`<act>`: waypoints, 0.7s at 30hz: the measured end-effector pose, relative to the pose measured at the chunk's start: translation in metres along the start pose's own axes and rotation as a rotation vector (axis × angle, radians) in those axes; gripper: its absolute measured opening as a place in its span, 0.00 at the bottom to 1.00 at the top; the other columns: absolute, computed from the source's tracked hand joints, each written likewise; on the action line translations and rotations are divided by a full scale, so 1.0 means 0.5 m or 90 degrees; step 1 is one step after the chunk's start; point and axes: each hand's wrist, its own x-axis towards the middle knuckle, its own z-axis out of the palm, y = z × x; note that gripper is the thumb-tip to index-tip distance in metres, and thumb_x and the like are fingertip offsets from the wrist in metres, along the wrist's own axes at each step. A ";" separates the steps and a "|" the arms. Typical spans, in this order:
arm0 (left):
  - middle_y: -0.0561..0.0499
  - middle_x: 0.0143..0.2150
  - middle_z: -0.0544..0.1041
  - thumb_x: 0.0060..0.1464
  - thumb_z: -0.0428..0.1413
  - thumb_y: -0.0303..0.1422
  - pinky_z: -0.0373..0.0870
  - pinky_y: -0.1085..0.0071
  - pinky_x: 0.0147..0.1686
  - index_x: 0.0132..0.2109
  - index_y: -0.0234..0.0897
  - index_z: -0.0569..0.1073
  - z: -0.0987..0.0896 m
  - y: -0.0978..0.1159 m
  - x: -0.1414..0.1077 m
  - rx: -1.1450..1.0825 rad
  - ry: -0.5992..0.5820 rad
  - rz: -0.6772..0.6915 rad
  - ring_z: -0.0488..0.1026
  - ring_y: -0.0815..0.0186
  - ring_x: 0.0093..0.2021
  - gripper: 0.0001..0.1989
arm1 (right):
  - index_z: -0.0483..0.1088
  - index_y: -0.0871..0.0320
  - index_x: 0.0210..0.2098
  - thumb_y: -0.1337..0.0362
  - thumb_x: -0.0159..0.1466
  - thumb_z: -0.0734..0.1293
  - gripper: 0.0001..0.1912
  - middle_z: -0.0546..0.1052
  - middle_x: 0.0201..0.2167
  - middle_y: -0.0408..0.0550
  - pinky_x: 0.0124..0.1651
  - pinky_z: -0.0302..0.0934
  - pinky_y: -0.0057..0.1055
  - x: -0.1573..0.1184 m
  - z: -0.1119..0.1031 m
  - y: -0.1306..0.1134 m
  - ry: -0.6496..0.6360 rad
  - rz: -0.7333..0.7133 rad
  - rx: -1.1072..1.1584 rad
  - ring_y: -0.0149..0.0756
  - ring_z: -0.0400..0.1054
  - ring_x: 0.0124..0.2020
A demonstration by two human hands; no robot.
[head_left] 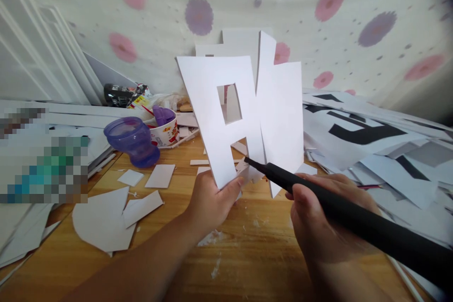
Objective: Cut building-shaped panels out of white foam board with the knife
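Observation:
My left hand (215,200) pinches the lower edge of a white foam board letter A (203,89), which stands upright above the table with a square hole and a lower notch. Closed around a long black pen-like tool (318,193), my right hand (325,222) is to the right of the letter. The tool's thin tip is by the right side of the notch; whether it touches the board I cannot tell. Right behind the letter stand more white cut boards (285,113).
A purple cup (132,139) and a paper tub (168,133) stand at the left on the wooden table (170,264). White scraps (101,217) lie at the left. Sheets with black shapes (347,137) are piled at the right. White panels (38,52) lean at the back left.

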 end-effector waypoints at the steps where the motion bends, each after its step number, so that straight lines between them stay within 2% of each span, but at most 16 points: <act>1: 0.52 0.17 0.71 0.53 0.56 0.39 0.65 0.74 0.17 0.21 0.39 0.68 0.000 -0.001 0.000 0.004 0.005 0.000 0.69 0.67 0.17 0.15 | 0.78 0.54 0.34 0.62 0.53 0.78 0.10 0.77 0.26 0.44 0.23 0.63 0.33 0.000 0.003 0.003 0.025 -0.016 -0.010 0.35 0.70 0.22; 3: 0.52 0.17 0.71 0.53 0.56 0.38 0.65 0.74 0.17 0.21 0.39 0.68 0.001 -0.004 0.001 0.008 0.011 -0.002 0.70 0.67 0.17 0.16 | 0.77 0.57 0.32 0.59 0.54 0.77 0.10 0.75 0.23 0.43 0.22 0.62 0.33 0.000 0.011 0.014 0.073 -0.017 -0.018 0.35 0.69 0.21; 7: 0.53 0.16 0.70 0.52 0.57 0.37 0.66 0.74 0.16 0.21 0.39 0.67 0.002 -0.001 -0.001 -0.015 0.019 -0.015 0.71 0.67 0.17 0.15 | 0.75 0.58 0.28 0.56 0.55 0.76 0.12 0.72 0.19 0.41 0.20 0.60 0.32 0.004 0.025 0.029 0.127 0.057 0.079 0.34 0.67 0.18; 12: 0.54 0.18 0.70 0.51 0.57 0.37 0.68 0.75 0.16 0.22 0.38 0.68 -0.002 0.012 -0.003 -0.083 -0.001 -0.018 0.70 0.68 0.17 0.13 | 0.75 0.59 0.31 0.61 0.56 0.75 0.09 0.72 0.21 0.41 0.17 0.61 0.31 0.012 0.032 0.011 0.117 0.133 0.218 0.31 0.66 0.15; 15: 0.53 0.18 0.71 0.52 0.57 0.38 0.68 0.75 0.17 0.23 0.37 0.69 -0.003 0.010 -0.001 -0.097 -0.007 -0.038 0.70 0.68 0.17 0.13 | 0.74 0.59 0.29 0.60 0.58 0.74 0.09 0.71 0.21 0.41 0.18 0.63 0.31 0.015 0.031 0.001 0.112 0.139 0.254 0.31 0.65 0.15; 18: 0.53 0.19 0.71 0.53 0.57 0.40 0.68 0.74 0.18 0.24 0.37 0.69 -0.003 0.001 0.001 -0.102 -0.006 -0.052 0.70 0.68 0.19 0.14 | 0.74 0.57 0.31 0.57 0.58 0.73 0.10 0.72 0.24 0.43 0.23 0.66 0.34 0.016 0.021 0.002 0.074 0.106 0.217 0.34 0.68 0.21; 21: 0.53 0.19 0.71 0.55 0.56 0.39 0.67 0.75 0.19 0.23 0.37 0.68 -0.005 -0.004 0.003 -0.059 -0.002 -0.027 0.70 0.68 0.20 0.16 | 0.72 0.55 0.32 0.56 0.57 0.73 0.10 0.74 0.29 0.46 0.30 0.67 0.37 0.019 0.004 0.008 0.031 0.080 0.162 0.39 0.71 0.29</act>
